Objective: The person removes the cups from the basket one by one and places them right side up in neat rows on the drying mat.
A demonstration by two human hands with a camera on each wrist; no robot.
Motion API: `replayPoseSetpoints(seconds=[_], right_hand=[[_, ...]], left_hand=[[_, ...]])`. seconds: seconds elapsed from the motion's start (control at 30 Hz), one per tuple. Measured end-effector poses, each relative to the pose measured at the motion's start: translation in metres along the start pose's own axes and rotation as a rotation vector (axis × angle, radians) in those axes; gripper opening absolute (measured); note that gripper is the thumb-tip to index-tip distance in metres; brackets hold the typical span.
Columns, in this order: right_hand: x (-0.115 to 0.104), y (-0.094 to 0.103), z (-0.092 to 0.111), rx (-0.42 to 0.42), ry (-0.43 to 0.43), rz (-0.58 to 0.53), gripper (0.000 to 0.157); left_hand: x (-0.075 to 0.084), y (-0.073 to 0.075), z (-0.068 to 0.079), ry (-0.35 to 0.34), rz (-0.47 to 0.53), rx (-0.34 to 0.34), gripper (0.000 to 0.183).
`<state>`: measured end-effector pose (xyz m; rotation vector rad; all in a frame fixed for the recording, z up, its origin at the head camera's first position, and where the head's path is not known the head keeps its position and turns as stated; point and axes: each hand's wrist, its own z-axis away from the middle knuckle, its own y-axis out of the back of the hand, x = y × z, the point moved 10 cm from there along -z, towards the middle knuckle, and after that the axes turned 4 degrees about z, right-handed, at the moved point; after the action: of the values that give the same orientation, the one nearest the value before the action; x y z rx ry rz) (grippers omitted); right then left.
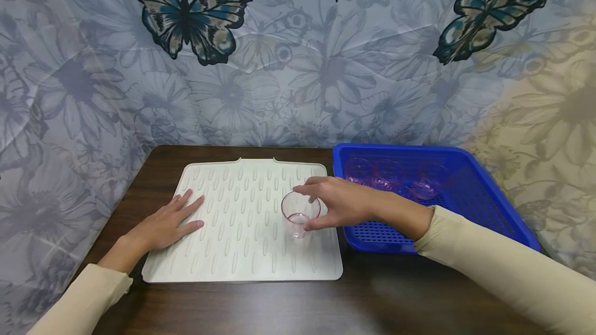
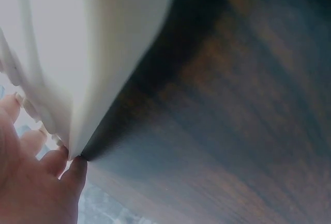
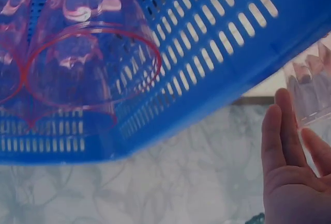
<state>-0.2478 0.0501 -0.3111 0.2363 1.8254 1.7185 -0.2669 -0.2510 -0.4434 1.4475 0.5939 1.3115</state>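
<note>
A clear drinking glass (image 1: 298, 225) with a pinkish rim stands upright on the right part of a white ribbed drying mat (image 1: 242, 255). My right hand (image 1: 349, 200) holds it from the right, thumb at its near side and fingers at the far rim. In the right wrist view, the same glass (image 3: 314, 92) shows at the right edge beside the fingers (image 3: 274, 136). My left hand (image 1: 163, 225) rests with fingers spread on the mat's left side. The left wrist view shows that hand (image 2: 31, 188) at the mat's edge.
A blue slotted plastic basket (image 1: 396, 149) stands to the right of the mat, under my right forearm. Several pink-tinted glasses (image 3: 93, 76) lie in it. Both stand on a dark wooden table (image 1: 242, 309), with butterfly-patterned cloth (image 1: 279, 81) behind.
</note>
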Motion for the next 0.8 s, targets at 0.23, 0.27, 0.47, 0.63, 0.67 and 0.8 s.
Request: replayPoseSetpoints(seconds=[0.23, 0.27, 0.47, 0.63, 0.67, 0.8], right_hand=[[0.005, -0.02, -0.005, -0.073, -0.004, 0.001, 0.069], [0.006, -0.022, -0.005, -0.08, -0.004, 0.002, 0.069], [0.01, -0.032, -0.008, -0.109, -0.01, -0.001, 0.07], [0.01, -0.036, -0.009, -0.12, -0.019, 0.022, 0.07], [0.01, -0.037, -0.009, -0.122, -0.02, 0.027, 0.071], [0.011, -0.038, -0.009, -0.127, -0.028, 0.035, 0.072]], left_hand=[[-0.001, -0.002, -0.002, 0.002, -0.006, -0.006, 0.074], [-0.001, -0.002, -0.002, 0.0, -0.007, -0.005, 0.073], [-0.001, -0.001, -0.003, -0.003, -0.01, -0.001, 0.073], [-0.001, -0.002, -0.003, -0.001, -0.007, -0.002, 0.074], [-0.001, -0.002, -0.003, -0.002, -0.008, -0.002, 0.074], [-0.003, -0.002, -0.003, -0.007, -0.014, 0.002, 0.074]])
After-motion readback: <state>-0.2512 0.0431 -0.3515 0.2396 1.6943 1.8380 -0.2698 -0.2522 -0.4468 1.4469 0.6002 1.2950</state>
